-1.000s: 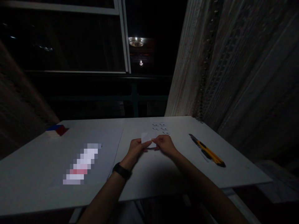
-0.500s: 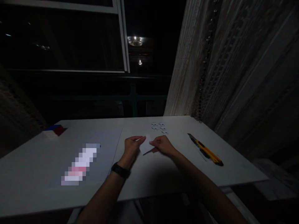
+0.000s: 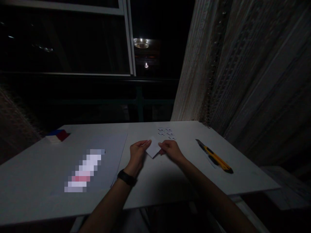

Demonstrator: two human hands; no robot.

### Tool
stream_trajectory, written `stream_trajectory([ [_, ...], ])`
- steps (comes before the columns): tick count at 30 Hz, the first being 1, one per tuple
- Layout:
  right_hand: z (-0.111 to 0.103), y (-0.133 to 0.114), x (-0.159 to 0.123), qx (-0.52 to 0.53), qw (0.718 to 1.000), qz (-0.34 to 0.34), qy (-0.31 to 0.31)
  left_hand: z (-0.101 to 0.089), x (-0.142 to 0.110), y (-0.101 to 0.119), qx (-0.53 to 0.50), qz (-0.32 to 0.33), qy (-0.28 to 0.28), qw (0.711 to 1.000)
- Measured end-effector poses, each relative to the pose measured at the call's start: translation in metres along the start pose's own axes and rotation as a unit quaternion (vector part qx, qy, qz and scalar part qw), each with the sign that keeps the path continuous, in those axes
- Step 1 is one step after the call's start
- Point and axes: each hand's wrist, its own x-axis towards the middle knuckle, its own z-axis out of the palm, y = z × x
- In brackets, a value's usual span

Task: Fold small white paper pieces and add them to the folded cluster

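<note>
A small white piece of paper [image 3: 153,149] is held up between both hands above the table, one corner pointing down toward me. My left hand [image 3: 138,153] pinches its left side between thumb and fingers. On the right side, my right hand [image 3: 171,149] grips the paper the same way. Just beyond the hands lie several small white paper pieces with dark marks [image 3: 166,133], set out in a loose cluster. The light is dim, so any fold lines in the held paper are hard to make out.
A yellow and black utility knife [image 3: 215,156] lies to the right, its blade pointing away. White sheets [image 3: 110,152] with a blurred-out patch lie on the left of the white table [image 3: 155,191]. A coloured cube [image 3: 57,136] sits at the far left. Curtains [image 3: 189,71] hang behind.
The held paper has turned so its face shows flatter toward me as a diamond, and its dark lower edge no longer shows. My right hand has shifted slightly; both hands keep their pinch.
</note>
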Motion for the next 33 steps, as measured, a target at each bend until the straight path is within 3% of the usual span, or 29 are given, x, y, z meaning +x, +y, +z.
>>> stream_trajectory([
  [3, 0.01, 0.003, 0.0, 0.113, 0.993, 0.04, -0.004, 0.003, 0.0, -0.004, -0.049, -0.005, 0.0, 0.999],
  [6, 0.015, 0.005, 0.0, 0.128, 0.989, 0.077, 0.017, 0.002, 0.0, -0.005, -0.075, -0.015, -0.018, 0.997],
  [8, 0.013, 0.005, 0.0, 0.117, 0.989, 0.086, 0.03, 0.001, -0.001, -0.003, -0.05, -0.025, -0.031, 0.998],
  [13, 0.001, 0.006, 0.002, 0.095, 0.992, 0.083, -0.018, -0.002, -0.001, 0.002, 0.064, -0.05, -0.074, 0.994],
  [17, -0.003, 0.003, 0.003, 0.124, 0.99, 0.066, -0.004, -0.008, 0.001, 0.001, 0.085, -0.085, -0.114, 0.986],
  [22, -0.007, -0.003, 0.001, 0.159, 0.981, 0.106, -0.047, -0.014, 0.004, 0.001, 0.059, -0.116, -0.15, 0.98],
  [25, -0.01, -0.004, 0.0, 0.175, 0.976, 0.122, -0.04, -0.015, 0.005, 0.002, 0.033, -0.132, -0.152, 0.979],
  [33, -0.013, 0.004, 0.002, 0.184, 0.975, 0.104, -0.067, -0.019, 0.01, 0.004, -0.052, -0.175, -0.169, 0.969],
])
